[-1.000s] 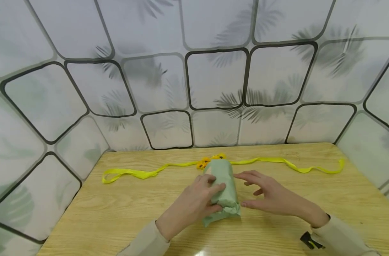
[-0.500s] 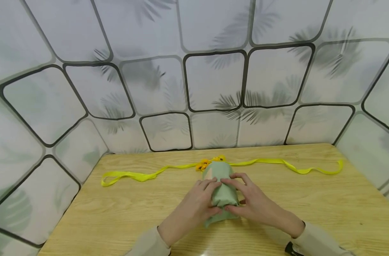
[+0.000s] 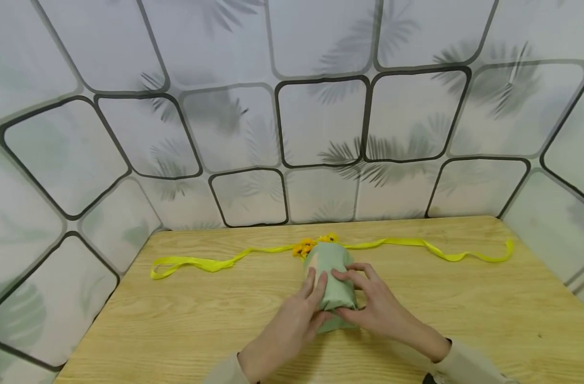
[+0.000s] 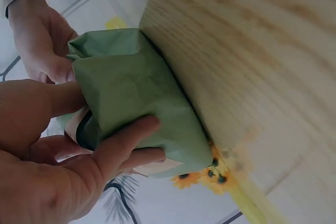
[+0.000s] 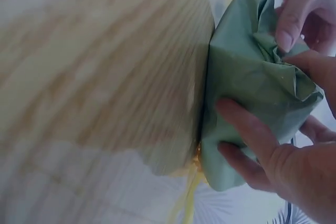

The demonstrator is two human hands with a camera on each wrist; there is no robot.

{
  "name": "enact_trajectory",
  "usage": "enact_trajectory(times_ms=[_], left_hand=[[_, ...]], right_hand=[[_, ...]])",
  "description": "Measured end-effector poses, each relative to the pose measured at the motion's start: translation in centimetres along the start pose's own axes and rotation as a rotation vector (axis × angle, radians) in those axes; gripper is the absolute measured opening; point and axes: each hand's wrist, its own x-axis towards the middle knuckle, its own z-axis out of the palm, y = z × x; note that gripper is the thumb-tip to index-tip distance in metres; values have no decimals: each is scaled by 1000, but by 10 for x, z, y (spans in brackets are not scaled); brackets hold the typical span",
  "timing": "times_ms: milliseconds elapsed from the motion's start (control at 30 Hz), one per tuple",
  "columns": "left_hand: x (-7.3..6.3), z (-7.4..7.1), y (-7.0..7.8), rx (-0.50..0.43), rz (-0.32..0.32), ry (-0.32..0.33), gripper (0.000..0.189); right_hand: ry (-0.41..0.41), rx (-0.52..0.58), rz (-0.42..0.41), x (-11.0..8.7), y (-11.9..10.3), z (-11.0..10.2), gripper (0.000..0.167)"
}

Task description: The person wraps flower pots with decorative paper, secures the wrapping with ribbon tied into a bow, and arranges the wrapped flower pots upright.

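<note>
A package wrapped in pale green paper point(image 3: 330, 258) lies on the wooden table, its folded end toward me. My left hand point(image 3: 289, 322) holds its left side, fingers along the paper and thumb at the near end. From the right, my right hand point(image 3: 383, 309) grips the package, fingertips on top and thumb at the near fold. Loose paper point(image 4: 105, 43) stands out from that end in the left wrist view. Creased folds point(image 5: 270, 51) show between both thumbs in the right wrist view. A beige patch point(image 4: 157, 167) is visible on the package's left side.
Behind the package, a yellow ribbon point(image 3: 407, 241) stretches across the table point(image 3: 186, 320). Orange-yellow artificial flowers point(image 3: 303, 247) sit on it at the package's far end. Patterned fabric walls point(image 3: 325, 128) rise at the back and sides.
My right hand has come in from the right, where it was apart from the package, and now grips it. My left fingers have shifted slightly along the left side.
</note>
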Motion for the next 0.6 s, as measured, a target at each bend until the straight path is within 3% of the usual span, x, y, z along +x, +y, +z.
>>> enact_trajectory(times_ms=[133, 400, 600], left_hand=[[-1, 0, -4, -64, 1, 27, 67], [-5, -3, 6, -20, 41, 74, 62], [-10, -8, 20, 10, 49, 108, 61]], right_hand=[[28, 53, 55, -1, -4, 4, 56], [7, 168, 123, -9, -15, 4, 55], [42, 177, 67, -13, -24, -5, 57]])
